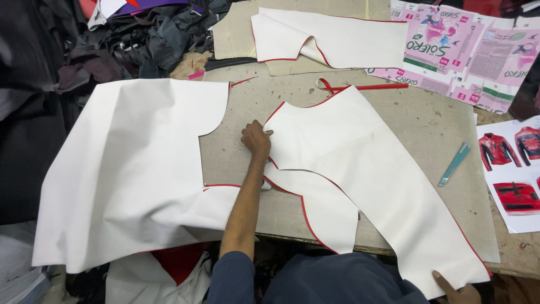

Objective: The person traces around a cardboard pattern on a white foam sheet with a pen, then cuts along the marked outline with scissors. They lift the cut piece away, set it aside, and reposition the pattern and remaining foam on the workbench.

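Left hand point(256, 139) presses closed fingers on the white cut panel point(365, 169); right hand point(458, 293), frame-cropped at five o'clock, pinches its corner.

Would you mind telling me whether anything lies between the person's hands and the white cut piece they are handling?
Nothing visible does. The left hand rests directly on the upper left edge of the white cut piece, and the right hand touches its lower right corner.
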